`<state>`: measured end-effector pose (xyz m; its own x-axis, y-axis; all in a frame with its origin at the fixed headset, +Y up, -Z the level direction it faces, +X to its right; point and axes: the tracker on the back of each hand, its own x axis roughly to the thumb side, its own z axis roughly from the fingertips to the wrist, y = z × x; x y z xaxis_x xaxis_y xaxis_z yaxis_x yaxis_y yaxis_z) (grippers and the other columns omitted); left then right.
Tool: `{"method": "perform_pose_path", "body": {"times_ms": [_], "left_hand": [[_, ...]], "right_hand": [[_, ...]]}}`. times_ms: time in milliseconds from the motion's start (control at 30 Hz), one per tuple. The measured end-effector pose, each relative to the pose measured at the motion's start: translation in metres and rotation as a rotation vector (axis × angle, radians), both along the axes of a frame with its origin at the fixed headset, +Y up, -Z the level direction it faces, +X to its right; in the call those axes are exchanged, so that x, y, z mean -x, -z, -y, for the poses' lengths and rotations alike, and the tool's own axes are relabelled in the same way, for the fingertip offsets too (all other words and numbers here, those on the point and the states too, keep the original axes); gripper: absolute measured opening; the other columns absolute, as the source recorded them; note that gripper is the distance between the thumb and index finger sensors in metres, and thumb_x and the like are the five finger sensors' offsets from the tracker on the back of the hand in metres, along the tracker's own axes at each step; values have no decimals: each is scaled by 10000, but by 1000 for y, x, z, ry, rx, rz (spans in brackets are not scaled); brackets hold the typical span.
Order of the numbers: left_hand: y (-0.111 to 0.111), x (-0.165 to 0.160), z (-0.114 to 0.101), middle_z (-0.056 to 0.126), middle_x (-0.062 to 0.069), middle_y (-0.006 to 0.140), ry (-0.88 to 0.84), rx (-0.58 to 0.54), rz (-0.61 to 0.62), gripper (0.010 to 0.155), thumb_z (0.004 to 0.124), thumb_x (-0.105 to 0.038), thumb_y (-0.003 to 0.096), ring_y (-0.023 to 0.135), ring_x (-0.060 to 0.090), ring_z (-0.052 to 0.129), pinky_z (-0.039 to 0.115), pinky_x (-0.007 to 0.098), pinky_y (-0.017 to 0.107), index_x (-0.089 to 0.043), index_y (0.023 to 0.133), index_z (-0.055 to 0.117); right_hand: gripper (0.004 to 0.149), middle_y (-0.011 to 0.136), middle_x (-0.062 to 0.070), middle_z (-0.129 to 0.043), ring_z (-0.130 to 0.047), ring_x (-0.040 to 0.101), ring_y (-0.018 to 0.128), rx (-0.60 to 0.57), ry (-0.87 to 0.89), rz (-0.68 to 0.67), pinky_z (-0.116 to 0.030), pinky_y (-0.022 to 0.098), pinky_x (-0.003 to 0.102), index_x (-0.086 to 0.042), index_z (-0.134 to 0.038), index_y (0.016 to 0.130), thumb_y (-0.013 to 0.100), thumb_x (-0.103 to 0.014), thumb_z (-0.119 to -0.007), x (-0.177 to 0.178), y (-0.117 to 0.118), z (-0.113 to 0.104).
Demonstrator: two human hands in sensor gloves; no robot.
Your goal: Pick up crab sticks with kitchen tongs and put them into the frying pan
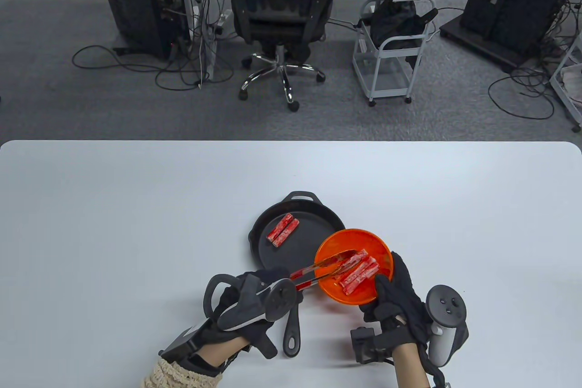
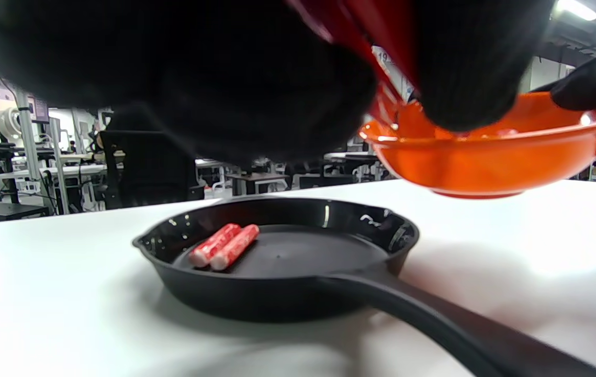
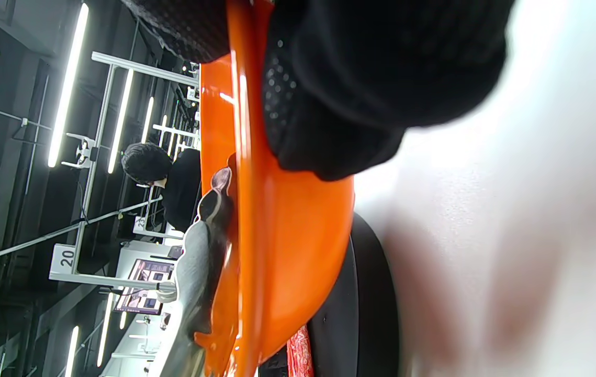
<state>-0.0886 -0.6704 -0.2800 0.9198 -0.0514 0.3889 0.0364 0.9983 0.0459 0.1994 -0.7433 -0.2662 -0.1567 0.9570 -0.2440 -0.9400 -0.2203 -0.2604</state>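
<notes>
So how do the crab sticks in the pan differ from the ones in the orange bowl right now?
The crab sticks in the pan are two, side by side on the frying pan, untouched. The crab sticks in the bowl form a bigger cluster, about three, with the tongs, gripped by the left hand, reaching among them. The pan rests on the table; the orange bowl is held raised by the right hand. Both sets are red-and-white sticks.

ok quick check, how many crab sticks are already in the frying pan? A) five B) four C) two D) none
C: two crab sticks lie side by side in the frying pan, also clear in the left wrist view; the rest are in the orange bowl that the right hand holds, where the tongs in the left hand reach.
</notes>
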Motion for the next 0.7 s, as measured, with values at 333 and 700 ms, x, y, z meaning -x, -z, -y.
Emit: {"method": "perform_pose_path", "body": {"times_ms": [333,700], "left_hand": [[0,2,-2,1050,-56,530,-11,-30,3,729,809,-702,479,240,132,1055,916,369,232,-119,912,871],[9,29,-25,1048,-59,535,-119,-85,-68,733,801,-705,487,250,130,1056,917,369,240,-117,919,865]], "right_hand": [[639,984,317,-704,-1012,287,255,0,9,4,-938,102,210,-152,-442,1127,540,-243,-678,1,0,0],[640,984,318,-703,-1012,287,255,13,13,16,-938,102,210,-152,-442,1127,539,-244,-678,-1,-1,0]]}}
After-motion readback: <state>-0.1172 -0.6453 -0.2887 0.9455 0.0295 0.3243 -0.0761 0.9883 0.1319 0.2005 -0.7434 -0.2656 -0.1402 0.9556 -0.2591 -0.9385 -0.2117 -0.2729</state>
